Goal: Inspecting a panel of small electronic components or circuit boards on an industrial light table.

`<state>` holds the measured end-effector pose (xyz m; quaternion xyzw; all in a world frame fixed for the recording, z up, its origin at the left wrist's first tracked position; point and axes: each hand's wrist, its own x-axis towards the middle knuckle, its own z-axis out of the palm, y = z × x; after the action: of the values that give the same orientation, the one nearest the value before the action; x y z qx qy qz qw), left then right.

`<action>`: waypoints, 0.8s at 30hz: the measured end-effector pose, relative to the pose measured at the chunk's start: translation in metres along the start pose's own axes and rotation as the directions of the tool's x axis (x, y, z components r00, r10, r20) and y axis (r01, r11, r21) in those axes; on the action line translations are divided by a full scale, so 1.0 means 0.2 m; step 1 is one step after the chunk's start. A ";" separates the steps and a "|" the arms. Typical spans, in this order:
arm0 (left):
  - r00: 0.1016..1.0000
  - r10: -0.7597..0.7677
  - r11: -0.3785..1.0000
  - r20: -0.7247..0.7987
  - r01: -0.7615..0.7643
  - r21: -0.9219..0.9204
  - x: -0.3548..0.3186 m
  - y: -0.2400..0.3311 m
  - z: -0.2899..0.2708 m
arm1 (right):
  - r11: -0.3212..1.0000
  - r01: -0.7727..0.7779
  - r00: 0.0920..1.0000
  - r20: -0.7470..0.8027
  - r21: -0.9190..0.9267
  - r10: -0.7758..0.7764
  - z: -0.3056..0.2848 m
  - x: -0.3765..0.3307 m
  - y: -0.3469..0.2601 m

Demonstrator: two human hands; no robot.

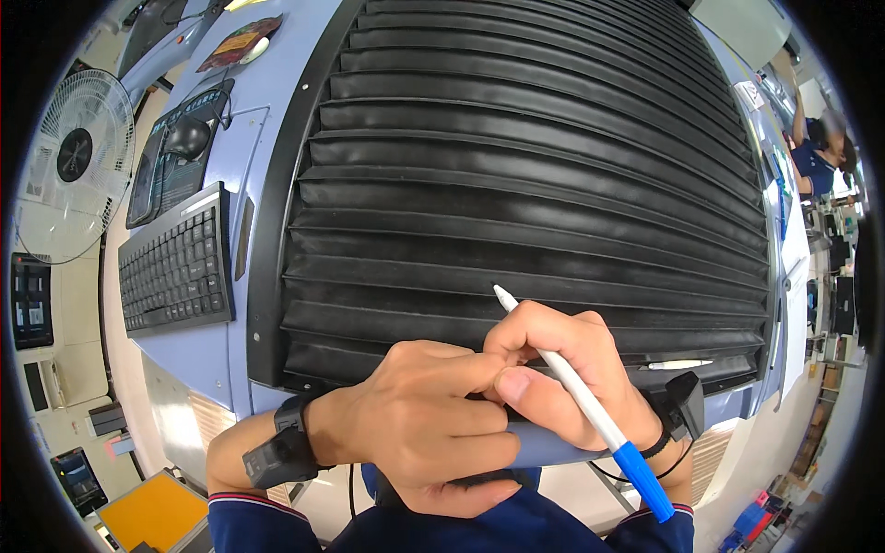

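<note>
My right hand (576,382) is closed around a white marker pen (579,392) with a blue cap on its rear end. The bare tip of the pen points up and to the left, just above the black pleated cover (525,221). Bent across toward it is my left hand (438,429), back upward, its fingers loosely curved and its thumb apart. One left fingertip touches the right thumb and index finger. I see nothing held in the left hand, though its palm is hidden.
A slim white pen (678,365) lies on the cover's near right end. Along the left ledge stand a black keyboard (177,267) and a black mouse (187,136). A white fan (76,166) is farther left. Papers (793,276) line the right edge; another person (816,161) is beyond.
</note>
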<state>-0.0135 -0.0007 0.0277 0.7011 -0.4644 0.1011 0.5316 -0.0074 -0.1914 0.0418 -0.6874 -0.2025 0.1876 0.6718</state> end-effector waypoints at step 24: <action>0.999 0.029 0.993 0.039 -0.034 0.110 -0.02 -0.01 0.00 | 0.998 0.066 0.998 -0.017 -0.020 -0.066 0.02 0.01 0.02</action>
<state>-0.0141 0.0023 0.0239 0.7239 -0.4789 0.1219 0.4814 -0.0076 -0.1878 0.0369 -0.6885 -0.2211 0.1574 0.6725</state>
